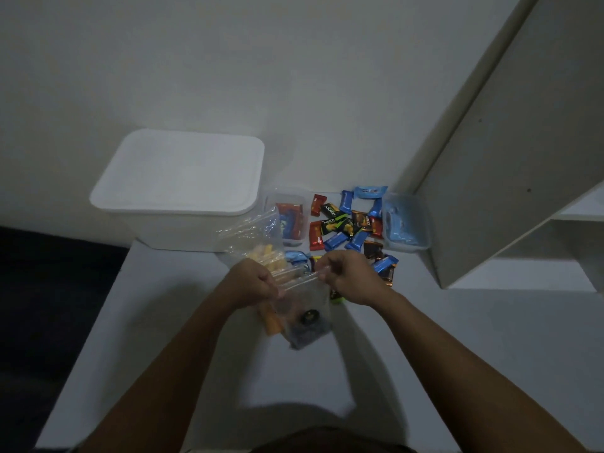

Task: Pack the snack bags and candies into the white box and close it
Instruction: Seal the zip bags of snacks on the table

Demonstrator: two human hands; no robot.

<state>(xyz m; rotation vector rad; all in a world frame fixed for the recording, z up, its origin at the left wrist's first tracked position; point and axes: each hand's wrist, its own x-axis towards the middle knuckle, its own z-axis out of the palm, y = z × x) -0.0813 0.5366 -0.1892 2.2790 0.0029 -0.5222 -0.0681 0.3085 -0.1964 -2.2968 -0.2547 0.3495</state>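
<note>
Both hands pinch top edge of clear zip bag: left grip closed on left end of seal, right grip closed on right end. Bag hangs below grips over worktop, blurred; dark round item and orange pieces inside. Second clear bag, yellow snacks inside, lies just beyond left grip. White box, lid on, further beyond left grip. Loose wrapped candies, blue, red, black, beyond right grip; count unclear. Two clear tubs flank them.

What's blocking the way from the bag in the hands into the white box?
The lid is on the white box, so the clear bag held by both hands, left hand and right hand, cannot go in yet.
</note>
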